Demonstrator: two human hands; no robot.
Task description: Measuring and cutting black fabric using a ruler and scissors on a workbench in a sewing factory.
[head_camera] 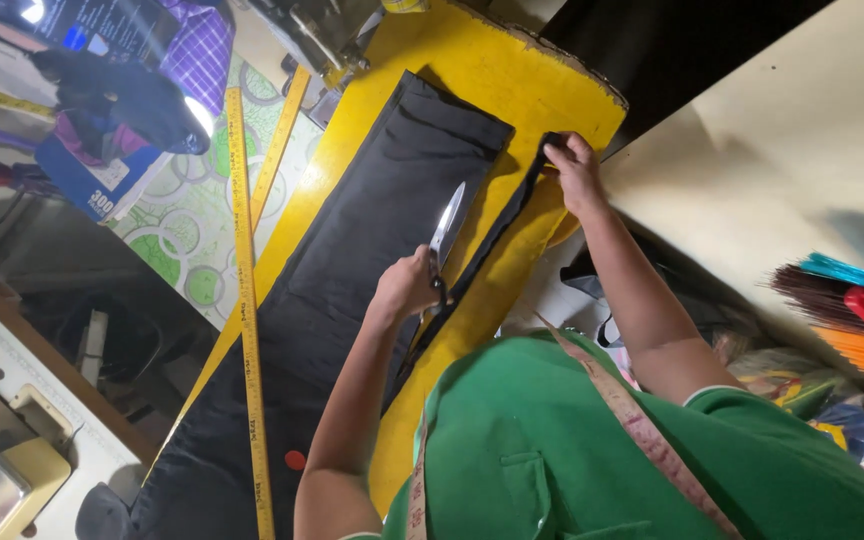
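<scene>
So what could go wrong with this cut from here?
The right hand pins the far end of the narrow black strip, and the scissors in the left hand point roughly that way, so fingers could be nicked. If the strip slackens, the cut may wander into the black cloth.

We look down from the head camera, close above our own arms, onto the yellow board (512,80), which runs diagonally away from us.

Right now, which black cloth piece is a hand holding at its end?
The narrow black strip: the right hand pinches its far end, just past the scissors. The wide black cloth is far broader and lies flat on the yellow board.
</scene>
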